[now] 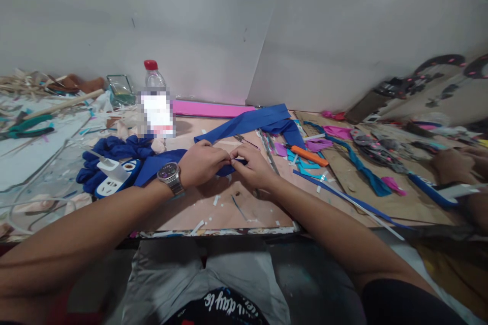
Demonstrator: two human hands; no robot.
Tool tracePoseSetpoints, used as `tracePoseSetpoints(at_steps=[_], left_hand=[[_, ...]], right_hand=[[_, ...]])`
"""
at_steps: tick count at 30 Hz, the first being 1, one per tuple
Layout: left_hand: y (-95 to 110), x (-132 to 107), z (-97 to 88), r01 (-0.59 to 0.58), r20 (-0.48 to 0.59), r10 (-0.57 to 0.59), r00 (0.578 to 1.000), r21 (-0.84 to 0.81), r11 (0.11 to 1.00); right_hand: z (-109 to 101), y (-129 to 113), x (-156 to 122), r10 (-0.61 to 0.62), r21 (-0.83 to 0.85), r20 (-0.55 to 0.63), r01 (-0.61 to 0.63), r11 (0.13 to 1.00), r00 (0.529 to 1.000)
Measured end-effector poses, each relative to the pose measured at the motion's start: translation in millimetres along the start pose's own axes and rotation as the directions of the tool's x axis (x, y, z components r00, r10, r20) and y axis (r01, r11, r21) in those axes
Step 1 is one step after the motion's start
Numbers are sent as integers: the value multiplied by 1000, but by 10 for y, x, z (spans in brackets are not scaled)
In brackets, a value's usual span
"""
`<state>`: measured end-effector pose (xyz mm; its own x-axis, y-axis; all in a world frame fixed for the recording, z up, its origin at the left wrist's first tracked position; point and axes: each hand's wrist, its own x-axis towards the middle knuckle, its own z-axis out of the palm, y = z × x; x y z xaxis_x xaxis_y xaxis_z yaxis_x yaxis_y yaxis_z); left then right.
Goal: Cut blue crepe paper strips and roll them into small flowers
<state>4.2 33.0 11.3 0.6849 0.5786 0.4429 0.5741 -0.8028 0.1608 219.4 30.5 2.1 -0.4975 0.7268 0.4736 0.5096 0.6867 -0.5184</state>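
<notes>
My left hand [204, 163], with a wristwatch [170, 176] on its wrist, and my right hand [253, 166] meet at the middle of the worktable [229, 213]. Both are closed in a pinch on a long blue fabric strip [259, 121] that runs from a bunched blue pile [114, 152] at the left, under my hands, and up to the back right. The fingertips of the two hands almost touch over the strip.
A water bottle [155, 99] with a red cap stands behind my left hand, next to a pink sheet [209, 108]. An orange-handled knife [309, 156], teal scraps and pink pieces lie right. A white power strip [114, 176] sits left. Another person's hand [453, 165] works at far right.
</notes>
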Motion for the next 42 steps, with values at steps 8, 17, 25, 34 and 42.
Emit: tracePoseSetpoints(at_steps=[8,17,25,34,42], left_hand=[[-3,-15,-13,141,32,-139,990,-42,989],[-45,-9,-49,189,116,-173,978,-146,971],[-67,23,-75,233,194,-174,966,-344,910],[-72,41,-156,225,252,-141,957,-347,911],[-112,37,-158,203,263,-188,946,-33,979]], right_hand=[[-30,-7,11,65,31,-59,-63,998,996],[-58,27,21,4,-60,-24,-6,998,1000],[-106,16,17,-74,-33,40,76,997,996],[-112,49,21,-45,-19,-5,45,999,999],[-136,80,33,121,39,135,-128,991,983]])
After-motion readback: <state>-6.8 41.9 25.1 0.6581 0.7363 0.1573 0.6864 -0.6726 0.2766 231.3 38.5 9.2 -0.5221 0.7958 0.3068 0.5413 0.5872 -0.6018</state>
